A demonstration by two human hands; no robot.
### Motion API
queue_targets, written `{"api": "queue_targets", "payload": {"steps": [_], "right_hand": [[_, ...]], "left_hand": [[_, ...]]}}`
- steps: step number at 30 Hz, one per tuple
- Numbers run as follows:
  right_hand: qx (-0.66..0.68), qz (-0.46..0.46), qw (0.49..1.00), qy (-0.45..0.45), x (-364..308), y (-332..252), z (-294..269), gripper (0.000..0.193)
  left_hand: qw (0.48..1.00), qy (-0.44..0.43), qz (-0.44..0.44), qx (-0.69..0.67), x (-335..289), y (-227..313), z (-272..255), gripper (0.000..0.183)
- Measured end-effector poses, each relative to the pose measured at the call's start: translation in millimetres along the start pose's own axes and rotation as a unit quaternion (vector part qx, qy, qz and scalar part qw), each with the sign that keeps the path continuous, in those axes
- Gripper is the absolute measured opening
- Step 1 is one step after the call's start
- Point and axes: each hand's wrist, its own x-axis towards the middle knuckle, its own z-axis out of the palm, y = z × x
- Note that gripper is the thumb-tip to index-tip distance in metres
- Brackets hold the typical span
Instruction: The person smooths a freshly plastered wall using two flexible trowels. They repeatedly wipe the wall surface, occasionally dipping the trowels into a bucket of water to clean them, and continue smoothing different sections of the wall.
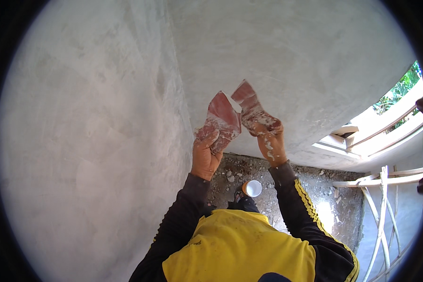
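Note:
My left hand (205,155) is wrapped around a wide reddish putty spreader (224,115), its blade tilted upward and smeared with white paste. A pale patch of putty (234,103) shows along that blade's right edge. In my right hand (272,143) is a second, narrower reddish putty knife (247,99), also streaked with white. Its blade is close beside the wide spreader's edge; whether the two touch, I cannot tell. Splashes of putty cover the back of my right hand. Both tools are held up in front of the grey plastered wall (286,61).
Another plastered wall (94,122) runs along my left, meeting the front wall in a corner. A bucket (253,188) with white contents stands by my feet on rubble-strewn ground (286,202). At right are a window frame (357,141) and a structure of wooden poles (384,211).

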Motion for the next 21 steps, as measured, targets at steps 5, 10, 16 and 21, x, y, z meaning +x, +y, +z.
{"api": "queue_targets", "payload": {"steps": [5, 10, 16, 21], "right_hand": [[-0.187, 0.148, 0.969, 0.067, -22.4, -8.4, -18.7, 0.019], [0.056, 0.057, 0.977, 0.198, -29.9, -72.4, 7.7, 0.030], [0.286, 0.089, 0.949, 0.094, -34.1, -76.3, 83.1, 0.050], [0.347, 0.066, 0.932, 0.085, -24.6, -84.6, 103.1, 0.049]], "left_hand": [[0.999, -0.019, 0.032, 0.033, 0.4, 1.9, -3.8, 0.028], [0.979, -0.053, 0.171, 0.097, 10.1, 23.6, 22.6, 0.031], [0.962, -0.072, 0.141, 0.225, -4.2, 23.8, 66.9, 0.032], [0.851, -0.156, 0.306, 0.397, 5.3, 11.3, 66.3, 0.026]]}}
